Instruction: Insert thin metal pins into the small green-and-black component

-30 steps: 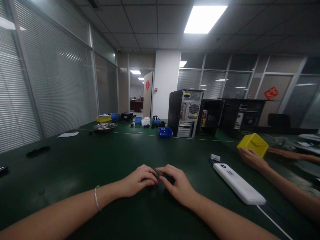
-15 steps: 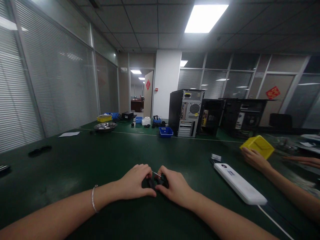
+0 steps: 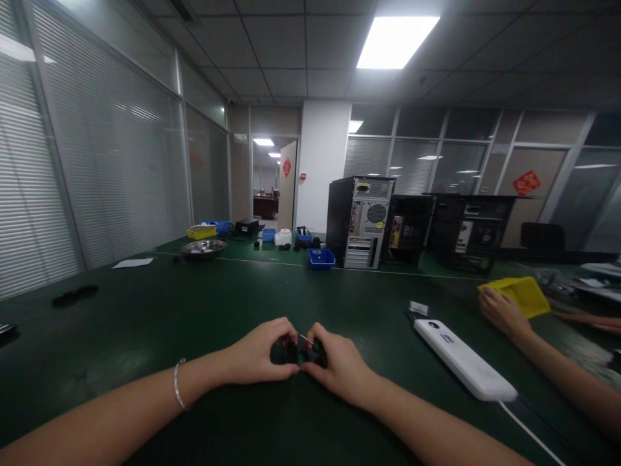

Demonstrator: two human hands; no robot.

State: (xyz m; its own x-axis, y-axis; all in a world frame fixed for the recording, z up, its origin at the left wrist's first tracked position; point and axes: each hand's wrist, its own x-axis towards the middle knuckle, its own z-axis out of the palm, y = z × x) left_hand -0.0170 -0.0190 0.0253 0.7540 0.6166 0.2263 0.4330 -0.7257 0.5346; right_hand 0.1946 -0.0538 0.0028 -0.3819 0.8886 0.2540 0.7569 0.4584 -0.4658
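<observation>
My left hand [image 3: 252,355], with a bracelet at the wrist, curls its thumb and fingers around a small black piece [image 3: 284,352]. Just opposite, my right hand [image 3: 345,366] pinches a small dark part [image 3: 315,354] with a hint of green on it. A thin light-coloured strip or pin [image 3: 305,338] shows between the two sets of fingertips. Both hands almost meet, low over the green table [image 3: 213,323]. Whether the two dark pieces are joined cannot be made out; fingers cover much of them.
A white power bank [image 3: 466,359] with a cable lies to the right. Beyond it another person's hand [image 3: 504,314] tilts a yellow bin [image 3: 526,296]. Computer towers [image 3: 361,223], a blue tray [image 3: 321,259] and a metal dish [image 3: 204,248] stand farther back.
My left hand's fingers have shifted slightly, and more of the black piece shows inside their curl. The other person's hand and the yellow bin have moved right, with the bin turned.
</observation>
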